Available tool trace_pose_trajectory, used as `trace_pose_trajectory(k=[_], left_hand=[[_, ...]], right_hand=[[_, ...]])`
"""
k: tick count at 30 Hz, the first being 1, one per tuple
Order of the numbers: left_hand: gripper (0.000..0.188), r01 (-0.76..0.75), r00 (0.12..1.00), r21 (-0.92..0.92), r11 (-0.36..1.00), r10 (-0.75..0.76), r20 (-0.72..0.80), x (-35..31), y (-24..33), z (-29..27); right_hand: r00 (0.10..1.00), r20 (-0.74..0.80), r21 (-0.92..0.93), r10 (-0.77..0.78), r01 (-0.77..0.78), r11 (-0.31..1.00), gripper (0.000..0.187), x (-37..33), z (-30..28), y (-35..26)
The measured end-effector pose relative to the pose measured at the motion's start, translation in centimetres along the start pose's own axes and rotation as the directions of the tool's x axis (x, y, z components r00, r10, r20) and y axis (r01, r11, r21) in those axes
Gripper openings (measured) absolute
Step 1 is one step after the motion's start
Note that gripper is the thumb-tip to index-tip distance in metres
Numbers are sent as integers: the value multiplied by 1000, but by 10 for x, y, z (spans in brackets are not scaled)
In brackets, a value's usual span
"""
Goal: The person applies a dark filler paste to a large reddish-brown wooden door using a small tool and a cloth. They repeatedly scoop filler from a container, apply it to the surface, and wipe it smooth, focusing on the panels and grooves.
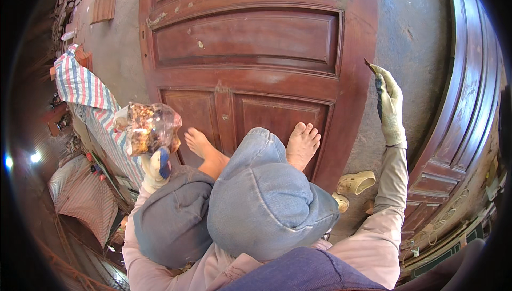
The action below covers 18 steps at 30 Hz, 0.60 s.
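In my gloved left hand (156, 169) is a cut clear plastic bottle (153, 125), its walls smeared with brown and orange residue. The fingers close round its lower end beside my left knee. My gloved right hand (391, 99) is stretched forward at the right edge of a reddish-brown panelled wooden door (245, 75). Its fingers close on a thin tool with a dark, narrow tip (369, 65); most of the tool is hidden, so its kind is unclear. The door lies flat with pale patches on its panels. My bare feet (303, 144) rest on its surface.
Another dark wooden door (453, 109) stands along the right side. A pair of yellowish clogs (356, 182) is on the floor beside my right arm. At left hangs a striped sheet (85, 85), with a small wood piece (103, 9) lying farther off.
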State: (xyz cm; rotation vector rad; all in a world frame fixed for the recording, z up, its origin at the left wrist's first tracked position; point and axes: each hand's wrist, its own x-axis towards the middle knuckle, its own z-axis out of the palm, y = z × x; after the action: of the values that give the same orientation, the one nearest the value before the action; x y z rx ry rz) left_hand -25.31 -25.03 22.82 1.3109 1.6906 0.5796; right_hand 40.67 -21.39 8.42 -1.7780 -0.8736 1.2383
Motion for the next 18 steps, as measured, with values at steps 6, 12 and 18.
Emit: trace_pose_trajectory(k=[6,12,18], left_hand=[[71,-46,999,22,999,46,-1,134,48,158],[76,-73,978,46,996,62,200,175,76,144],[82,-226,911,77,971,182,370,204,136,115]], right_hand=[[1000,-9,83,-16,17,996,34,6,7,5],[985,-66,129,157,-148,981,35,6,-1,-12],[999,-15,85,-50,51,995,34,43,19,-60]])
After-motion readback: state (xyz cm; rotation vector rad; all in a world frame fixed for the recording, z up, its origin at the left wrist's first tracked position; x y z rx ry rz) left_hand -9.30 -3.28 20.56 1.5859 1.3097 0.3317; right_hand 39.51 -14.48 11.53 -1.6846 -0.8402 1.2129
